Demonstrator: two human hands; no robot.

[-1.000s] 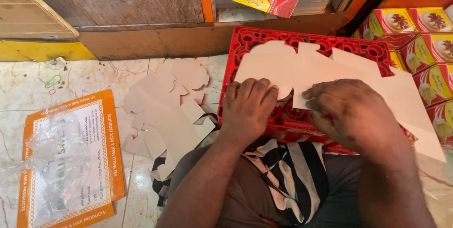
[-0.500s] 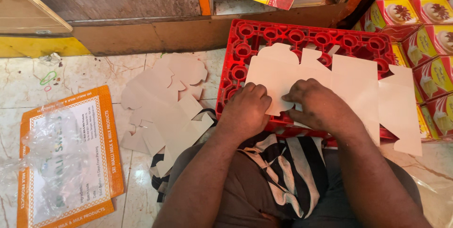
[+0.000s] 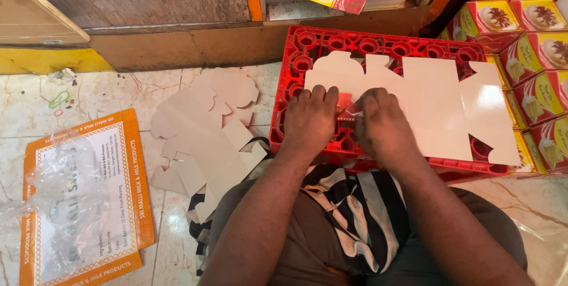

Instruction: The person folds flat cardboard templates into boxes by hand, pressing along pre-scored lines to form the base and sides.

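A: Where are the hands?

B: Both lie on the crate, at its near edge; the left hand and the right hand are close together, with only a small gap between them.

A: Are they holding something?

B: They press on a flat cut-out card; the fingers of the left hand are bent over the card's left edge; the right hand lies knuckles up on the card just beside it. Between the two hands a small red part shows; I cannot tell what it is.

A: And the card itself?

B: It is pale, unfolded, with flaps; it covers the middle and right part of the crate's top and reaches over the right edge.

A: What is around?

B: On the floor, left of the crate, there is a loose pile of the same cards; further left lies an orange sheet with clear plastic on it. Right of the crate, yellow and red boxes stand in a stack.
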